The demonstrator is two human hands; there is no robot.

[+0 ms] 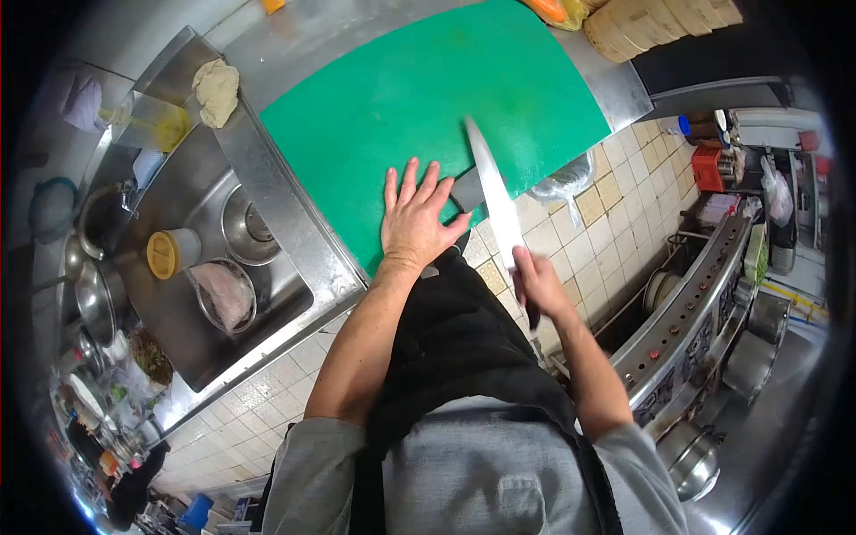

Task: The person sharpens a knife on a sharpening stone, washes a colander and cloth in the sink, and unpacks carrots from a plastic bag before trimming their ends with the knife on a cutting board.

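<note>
My right hand [540, 283] is closed around the dark handle of a large chef's knife [496, 192]. The blade points away from me over the near edge of a green cutting board [419, 98]. Partly under the blade lies a dark grey rectangular block [465, 189], which looks like a sharpening stone. My left hand [415, 218] rests on the board with its fingers spread, just left of the block. Its thumb reaches toward the block's near end; whether it presses on it I cannot tell.
Left of the board, a steel sink [178, 312] holds metal bowls, a piece of meat [223, 296] and a yellow-lidded tub [169, 254]. A cloth [216, 93] lies on the sink's edge. Bamboo steamers [655, 25] stand at the back right. A stove [695, 312] runs along the right.
</note>
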